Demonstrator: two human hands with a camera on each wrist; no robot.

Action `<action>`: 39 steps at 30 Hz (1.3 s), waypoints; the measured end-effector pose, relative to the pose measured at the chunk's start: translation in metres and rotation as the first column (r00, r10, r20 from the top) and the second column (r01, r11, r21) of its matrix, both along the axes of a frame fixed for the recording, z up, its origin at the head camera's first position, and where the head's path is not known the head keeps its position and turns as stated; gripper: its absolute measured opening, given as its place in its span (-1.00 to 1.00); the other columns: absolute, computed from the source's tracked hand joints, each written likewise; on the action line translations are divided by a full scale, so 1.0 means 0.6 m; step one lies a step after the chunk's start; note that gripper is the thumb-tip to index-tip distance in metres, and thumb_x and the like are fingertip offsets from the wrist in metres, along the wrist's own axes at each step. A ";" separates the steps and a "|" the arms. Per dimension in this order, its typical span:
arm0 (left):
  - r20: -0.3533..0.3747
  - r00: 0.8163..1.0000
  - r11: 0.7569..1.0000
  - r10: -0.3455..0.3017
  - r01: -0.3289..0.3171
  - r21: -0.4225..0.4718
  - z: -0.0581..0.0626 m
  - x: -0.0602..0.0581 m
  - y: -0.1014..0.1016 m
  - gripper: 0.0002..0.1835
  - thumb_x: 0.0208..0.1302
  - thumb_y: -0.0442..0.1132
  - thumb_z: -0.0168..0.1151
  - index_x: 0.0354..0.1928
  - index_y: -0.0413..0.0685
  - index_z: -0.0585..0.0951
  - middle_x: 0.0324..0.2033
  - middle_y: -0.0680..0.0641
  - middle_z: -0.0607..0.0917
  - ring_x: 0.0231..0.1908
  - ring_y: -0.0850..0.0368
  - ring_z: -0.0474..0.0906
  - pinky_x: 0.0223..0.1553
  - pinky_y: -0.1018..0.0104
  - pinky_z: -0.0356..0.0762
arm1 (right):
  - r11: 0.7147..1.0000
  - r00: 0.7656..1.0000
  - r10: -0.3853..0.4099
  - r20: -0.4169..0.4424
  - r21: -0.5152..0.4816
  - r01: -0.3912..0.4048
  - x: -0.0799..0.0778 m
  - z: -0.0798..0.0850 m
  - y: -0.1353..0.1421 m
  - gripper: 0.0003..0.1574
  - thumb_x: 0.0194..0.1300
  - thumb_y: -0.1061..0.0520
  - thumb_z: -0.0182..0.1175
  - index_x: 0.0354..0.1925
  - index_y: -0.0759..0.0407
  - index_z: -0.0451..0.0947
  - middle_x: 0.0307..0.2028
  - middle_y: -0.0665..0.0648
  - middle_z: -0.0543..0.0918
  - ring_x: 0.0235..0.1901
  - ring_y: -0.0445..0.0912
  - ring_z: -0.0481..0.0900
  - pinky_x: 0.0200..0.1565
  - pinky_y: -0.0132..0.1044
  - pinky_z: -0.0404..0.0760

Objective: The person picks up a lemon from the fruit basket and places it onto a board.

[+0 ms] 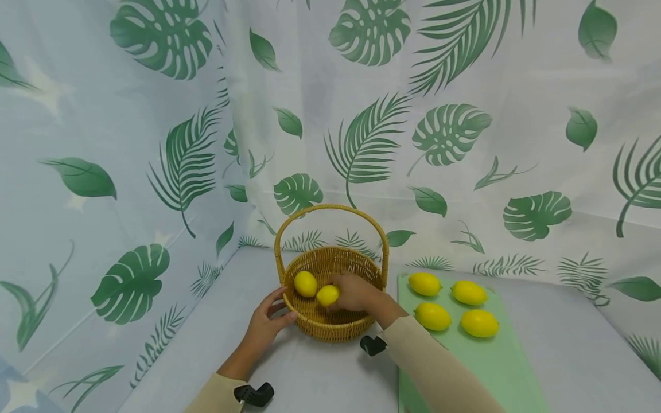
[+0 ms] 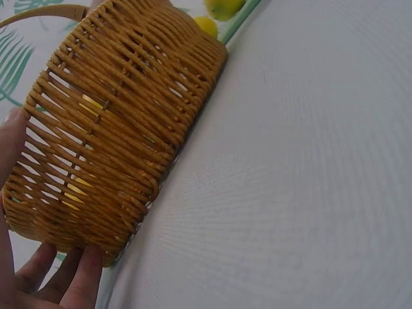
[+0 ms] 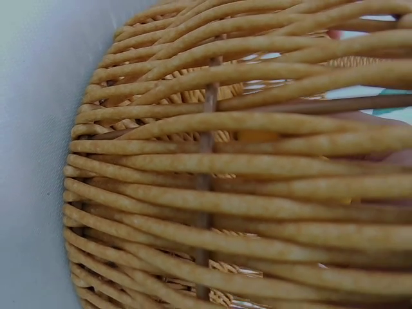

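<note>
Wicker basket (image 1: 333, 331) containing lemon (image 1: 306, 284), right hand (image 1: 356, 291) inside pinching second lemon (image 1: 327, 296), left hand (image 1: 267, 326) spread against it

The scene is viewed from above, forward and down, by the head camera, with the wicker basket (image 1: 333, 331) at lower centre. From the left wrist, the basket's outer wall is seen near and tilted, at upper left. From the right wrist, its weave is faced so closely that the frame is mostly filled. The basket is shared by all views; lemons (image 1: 479, 323) from the head view's lower right are also caught at the left wrist frame's top.
</note>
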State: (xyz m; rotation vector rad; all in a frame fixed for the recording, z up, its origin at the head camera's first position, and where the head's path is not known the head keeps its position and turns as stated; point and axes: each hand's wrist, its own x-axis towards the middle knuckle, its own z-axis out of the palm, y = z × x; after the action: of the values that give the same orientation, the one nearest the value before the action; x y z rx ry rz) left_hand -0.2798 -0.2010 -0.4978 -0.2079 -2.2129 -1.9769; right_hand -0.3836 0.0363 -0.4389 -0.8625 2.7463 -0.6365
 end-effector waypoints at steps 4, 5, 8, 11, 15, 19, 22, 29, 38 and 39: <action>0.012 1.000 1.000 -0.006 0.006 -0.004 0.016 0.010 0.003 -0.25 0.18 -0.25 0.42 0.39 -0.14 0.34 0.39 -0.12 0.27 0.25 -0.20 0.33 0.05 0.16 0.52 | 1.000 1.000 0.001 -0.002 -0.006 -0.001 0.004 0.004 0.004 -0.25 0.02 -0.16 0.48 0.17 -0.04 0.51 0.11 0.08 0.47 -0.01 -0.04 0.45 0.05 -0.04 0.47; 0.013 1.000 1.000 -0.006 0.006 0.000 0.016 0.010 0.003 -0.26 0.18 -0.26 0.42 0.39 -0.14 0.34 0.39 -0.11 0.27 0.25 -0.20 0.33 0.05 0.16 0.52 | 1.000 1.000 0.003 -0.001 -0.009 -0.003 0.005 0.005 0.005 -0.25 0.02 -0.15 0.48 0.17 -0.03 0.51 0.12 0.09 0.47 0.00 -0.03 0.45 0.05 -0.03 0.47; 0.013 1.000 1.000 -0.004 0.004 -0.001 0.017 0.011 0.004 -0.26 0.18 -0.26 0.42 0.39 -0.15 0.34 0.39 -0.12 0.26 0.25 -0.20 0.33 0.04 0.17 0.52 | 1.000 1.000 0.007 0.002 -0.018 -0.007 0.009 0.008 0.009 -0.25 0.02 -0.14 0.48 0.17 -0.02 0.51 0.12 0.10 0.47 0.01 -0.01 0.45 0.04 -0.02 0.47; 0.012 1.000 1.000 -0.005 0.005 -0.001 0.016 0.011 0.004 -0.26 0.18 -0.26 0.42 0.39 -0.15 0.34 0.40 -0.12 0.25 0.25 -0.21 0.32 0.03 0.18 0.53 | 1.000 1.000 0.009 0.004 -0.026 -0.009 0.013 0.010 0.012 -0.27 0.03 -0.12 0.48 0.17 -0.03 0.51 0.12 0.10 0.46 0.02 0.00 0.44 0.04 -0.01 0.47; 0.014 1.000 1.000 -0.011 0.011 -0.004 0.015 0.011 0.004 -0.26 0.19 -0.26 0.41 0.40 -0.14 0.34 0.39 -0.13 0.26 0.25 -0.20 0.32 0.03 0.18 0.53 | 0.999 1.000 -0.004 0.001 -0.040 0.004 0.018 0.011 0.016 -0.28 0.03 -0.09 0.48 0.16 -0.05 0.51 0.13 0.10 0.45 0.03 -0.01 0.44 0.03 -0.02 0.47; 0.015 1.000 1.000 -0.013 0.013 -0.010 0.015 0.011 0.003 -0.25 0.19 -0.24 0.42 0.40 -0.12 0.34 0.38 -0.13 0.28 0.25 -0.19 0.32 0.03 0.16 0.53 | 0.999 1.000 -0.005 -0.014 -0.051 0.004 0.023 0.015 0.019 -0.28 0.01 -0.07 0.50 0.15 -0.03 0.52 0.15 0.14 0.45 0.04 0.01 0.44 0.03 0.00 0.48; 0.016 1.000 1.000 -0.008 0.009 -0.016 0.017 0.012 0.003 -0.25 0.18 -0.23 0.43 0.40 -0.12 0.34 0.39 -0.12 0.27 0.25 -0.19 0.33 0.04 0.14 0.53 | 0.998 1.000 -0.020 -0.022 -0.053 0.018 0.025 0.019 0.021 -0.25 -0.01 -0.09 0.51 0.17 -0.02 0.52 0.16 0.15 0.44 0.06 0.02 0.43 0.04 0.01 0.47; 0.016 1.000 1.000 -0.007 0.007 -0.025 0.018 0.011 0.001 -0.24 0.18 -0.21 0.43 0.40 -0.12 0.33 0.42 -0.10 0.22 0.26 -0.17 0.32 0.08 0.11 0.50 | 0.997 0.998 -0.045 -0.038 -0.069 0.042 0.031 0.026 0.026 -0.22 -0.03 -0.07 0.53 0.18 -0.01 0.53 0.13 0.13 0.43 0.08 0.06 0.41 0.05 0.04 0.46; 0.023 1.000 1.000 -0.011 0.012 -0.026 0.015 0.009 0.000 -0.21 0.17 -0.16 0.44 0.41 -0.10 0.32 0.39 -0.14 0.27 0.27 -0.18 0.31 0.08 0.08 0.50 | 0.992 0.997 -0.044 -0.071 -0.123 0.035 0.035 0.020 0.035 -0.18 -0.04 -0.05 0.55 0.21 -0.01 0.53 0.01 0.04 0.43 -0.02 -0.01 0.42 0.01 -0.01 0.50; 0.026 1.000 1.000 -0.010 0.011 -0.027 0.015 0.009 0.000 -0.21 0.17 -0.16 0.44 0.41 -0.10 0.32 0.38 -0.14 0.27 0.27 -0.18 0.31 0.08 0.08 0.50 | 0.991 0.996 -0.045 -0.077 -0.129 0.035 0.036 0.018 0.036 -0.17 -0.05 -0.05 0.55 0.22 -0.02 0.53 0.01 0.04 0.43 -0.03 -0.02 0.42 0.00 -0.02 0.50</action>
State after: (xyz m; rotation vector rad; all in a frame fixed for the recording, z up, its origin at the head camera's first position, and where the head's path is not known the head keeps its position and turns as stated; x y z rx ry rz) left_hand -0.2745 -0.2009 -0.4888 -0.1990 -2.2599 -1.9666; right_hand -0.3621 0.0579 -0.4281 -0.8798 2.8258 -0.8102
